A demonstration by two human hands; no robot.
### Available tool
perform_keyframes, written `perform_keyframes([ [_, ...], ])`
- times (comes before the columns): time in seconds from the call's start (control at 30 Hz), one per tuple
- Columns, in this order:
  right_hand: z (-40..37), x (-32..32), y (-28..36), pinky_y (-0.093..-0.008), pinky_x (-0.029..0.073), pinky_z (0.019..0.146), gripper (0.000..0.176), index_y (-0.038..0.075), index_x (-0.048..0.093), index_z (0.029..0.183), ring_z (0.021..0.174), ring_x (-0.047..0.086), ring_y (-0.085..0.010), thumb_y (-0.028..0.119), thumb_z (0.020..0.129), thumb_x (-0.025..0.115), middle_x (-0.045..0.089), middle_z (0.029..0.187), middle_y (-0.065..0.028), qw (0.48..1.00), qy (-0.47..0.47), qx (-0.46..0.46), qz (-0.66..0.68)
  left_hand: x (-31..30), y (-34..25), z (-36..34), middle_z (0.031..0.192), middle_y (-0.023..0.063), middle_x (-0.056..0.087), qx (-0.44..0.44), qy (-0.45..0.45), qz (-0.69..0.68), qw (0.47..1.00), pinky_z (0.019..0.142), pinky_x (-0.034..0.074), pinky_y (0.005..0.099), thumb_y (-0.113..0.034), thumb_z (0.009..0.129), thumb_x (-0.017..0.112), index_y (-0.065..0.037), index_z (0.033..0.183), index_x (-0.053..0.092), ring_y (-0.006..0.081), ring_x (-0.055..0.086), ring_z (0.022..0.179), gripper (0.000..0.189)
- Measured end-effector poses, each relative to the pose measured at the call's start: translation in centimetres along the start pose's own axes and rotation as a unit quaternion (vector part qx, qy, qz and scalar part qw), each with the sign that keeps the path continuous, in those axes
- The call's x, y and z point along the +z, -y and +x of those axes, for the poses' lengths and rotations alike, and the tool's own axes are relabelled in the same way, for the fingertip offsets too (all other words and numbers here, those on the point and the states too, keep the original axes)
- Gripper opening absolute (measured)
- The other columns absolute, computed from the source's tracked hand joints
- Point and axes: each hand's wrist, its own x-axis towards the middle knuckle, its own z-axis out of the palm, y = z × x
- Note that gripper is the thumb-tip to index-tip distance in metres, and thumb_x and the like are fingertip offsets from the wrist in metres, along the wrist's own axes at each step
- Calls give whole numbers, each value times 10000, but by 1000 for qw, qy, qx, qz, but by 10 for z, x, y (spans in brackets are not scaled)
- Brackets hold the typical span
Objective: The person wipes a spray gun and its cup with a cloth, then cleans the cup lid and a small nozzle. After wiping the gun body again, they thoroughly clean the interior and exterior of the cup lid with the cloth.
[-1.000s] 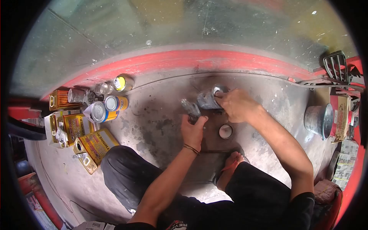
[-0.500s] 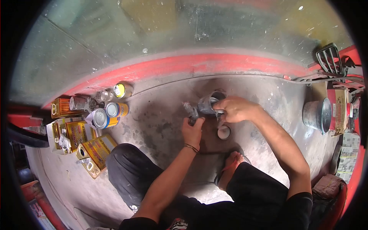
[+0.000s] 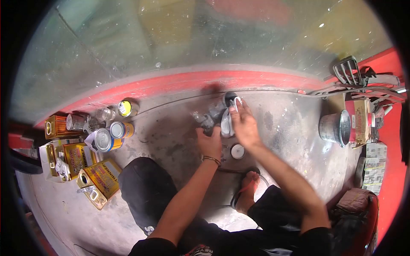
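Note:
My left hand [image 3: 209, 141] is closed round a metallic spray gun [image 3: 206, 121], whose handle is mostly hidden by the fingers. The gun's greyish cup [image 3: 218, 109] points away from me, with a dark round end [image 3: 230, 95] at the top. My right hand [image 3: 244, 124] presses a pale grey rag [image 3: 227, 124] against the right side of the cup; its fingers lie along the cloth. Just below the hands, a small round container with a whitish inside [image 3: 237, 151] stands on the floor.
On the left stand yellow thinner cans [image 3: 101, 181], blue-and-yellow tins [image 3: 109, 139], glass jars [image 3: 105, 114] and a tin with a yellow top [image 3: 125, 108]. To the right are a grey bucket [image 3: 335, 128] and a cardboard box [image 3: 362, 119]. A hose [image 3: 273, 91] runs along the panel's foot.
My right hand has turned upright and moved left, bringing the rag along the cup's side. The left hand keeps its hold on the spray gun. The whole view has shifted slightly.

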Motion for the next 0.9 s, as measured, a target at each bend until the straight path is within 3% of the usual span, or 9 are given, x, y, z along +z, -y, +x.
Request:
perform_keyframes([
  [0.03,1,24,-15,-376,425,1182,596,-57,601,1451,1426,550,-298,408,1080,639,593,1503,-259,995,-92,-10,-46,4,2,-2,990,132,694,-12,-11,-26,1000,870,522,386,-284,836,813,36,1085,588,252,648,894,464],
  [0.1,6,34,-12,-353,484,1092,522,-63,652,1354,1267,641,-275,339,1029,719,675,1368,-242,980,-131,103,112,11,7,0,941,43,646,-33,-36,-76,996,798,507,328,-223,859,810,-14,1031,588,147,596,849,351],
  [0.13,9,36,-10,-342,513,1047,485,-67,678,1306,1187,687,-264,304,1003,759,715,1300,-233,957,-148,158,191,12,7,1,950,52,655,-8,-44,-74,996,806,512,336,-235,856,811,-11,1033,586,158,602,851,364],
  [0.27,24,5,-11,-342,575,870,377,-18,710,1236,891,737,-209,156,918,814,788,1026,-159,973,-121,193,25,1,0,-14,1028,144,711,5,-6,-70,997,880,526,385,-282,827,824,26,1077,609,250,673,939,451],
  [0.4,51,-47,-17,-392,595,874,330,31,725,1204,944,732,-255,136,901,806,772,1069,-119,981,46,-122,-147,-13,-23,-14,994,173,744,-20,73,-3,997,873,538,394,-331,818,830,19,1059,651,284,714,933,461],
  [0.57,81,-76,52,-363,626,849,294,128,738,1116,1018,676,-232,128,822,730,708,1127,-4,711,211,-568,-359,-19,-20,-2,802,128,703,-66,153,8,986,753,535,397,-387,836,796,4,993,677,245,682,768,438],
  [0.7,84,-76,57,-321,629,839,315,152,743,1112,1014,664,-187,134,801,698,687,1125,20,665,282,-600,-344,-23,-7,0,773,95,664,-95,193,6,976,708,508,382,-372,837,789,6,954,663,208,620,725,415],
  [0.83,73,-69,1,-380,610,827,223,73,767,1144,881,743,-285,191,956,753,764,1060,-92,896,180,-354,-198,-23,-1,0,748,87,637,-50,150,-31,987,697,497,373,-361,843,780,10,913,639,199,609,726,404],
  [0.9,63,-62,-22,-372,590,847,325,24,743,1222,904,750,-235,277,1017,747,779,1064,-137,968,196,-104,-114,-22,5,3,739,94,627,-49,127,-34,990,695,493,374,-358,847,774,22,922,636,197,604,720,411],
])
